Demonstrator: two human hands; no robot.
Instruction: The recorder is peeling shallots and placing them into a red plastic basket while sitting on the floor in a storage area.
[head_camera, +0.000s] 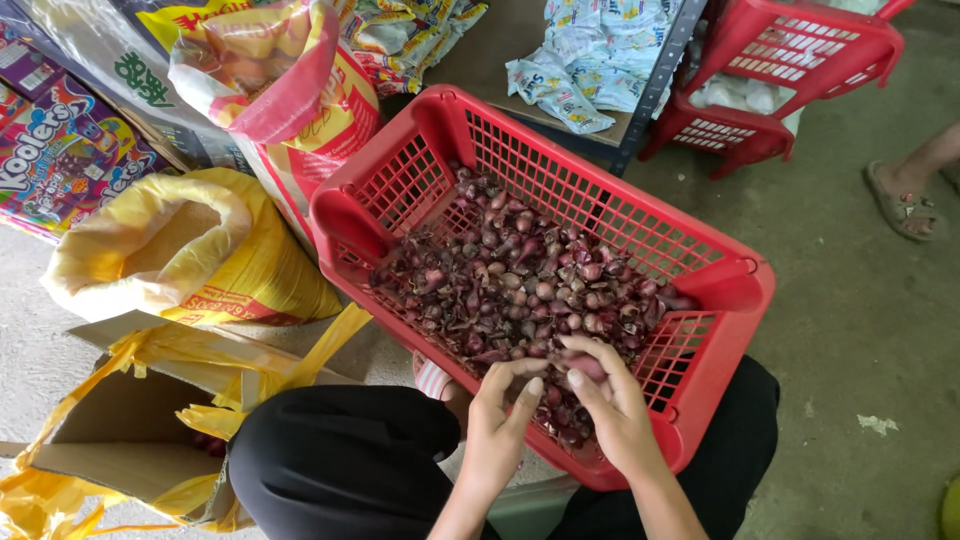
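the person squats on the concrete floor (860, 330) with a red basket (745, 290) tipped against the knees, dark trousers filling the bottom of the view. the basket holds a heap of small red shallots (520, 280), purple and papery, spread over most of its mesh bottom and thickest toward the near side.

both hands are in the near end of the basket, close together. the right hand (615, 400) has its fingers curled around one shallot (588, 366), pinching it between thumb and fingertips just above the heap. the left hand (497, 415) sits just beside it, fingers bent inward with the thumb out toward the right hand, fingertips touching the shallots; whether it actually grips one i cannot tell.

left of the basket stands a yellow sack (200, 250), its mouth rolled open, and below that a cardboard box (120, 430) lined with yellow plastic. behind the basket leans a red and yellow bag (290, 90), with colourful cartons (60, 150) at the far left. a shelf (640, 110) at the top carries pale blue sachets (590, 60), and more red baskets (790, 70) are stacked beside it. someone else's sandalled foot (900, 200) shows at the right edge
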